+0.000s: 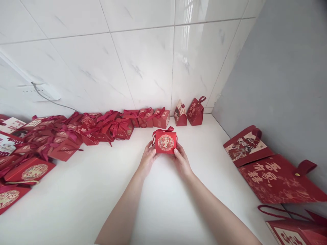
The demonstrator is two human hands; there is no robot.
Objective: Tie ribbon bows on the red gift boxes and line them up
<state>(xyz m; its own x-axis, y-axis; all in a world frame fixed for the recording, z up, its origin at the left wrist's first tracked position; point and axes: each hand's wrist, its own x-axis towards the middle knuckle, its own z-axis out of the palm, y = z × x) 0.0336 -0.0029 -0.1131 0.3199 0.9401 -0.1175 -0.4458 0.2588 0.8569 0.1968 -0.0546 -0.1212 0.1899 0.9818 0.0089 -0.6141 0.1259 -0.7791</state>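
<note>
Head cam: both hands out front over a white tabletop [84,200], holding a small red gift box [166,142] btwn them, roughly centre of the surface and a bit short of the back wall. Box has a gold round emblem w/ characters on the near face and a red ribbon bow on top; can't tell if its base rests on the table or is just off it. Left hand [147,159] is on the box's left side, fingers curled against the edge, thumb up near the lower left corner. Right hand [182,160] on the right side, fingers wrapped round that edge, thumb at the lower right corner. Both hands closed on the box, not wide open. Behind it, a row of small red ribboned boxes [143,117] runs along the tiled wall [143,68] and thickens into a pile of red boxes [58,137] at far left. Two taller pouch-shaped red boxes [189,113] stand near the back right corner, just beside the row's end. At right, flat red paper bags [276,177] lean against a grey wall [286,75], well apart from the hands. White socket w/ grey cable [47,93] on the wall at left.
</note>
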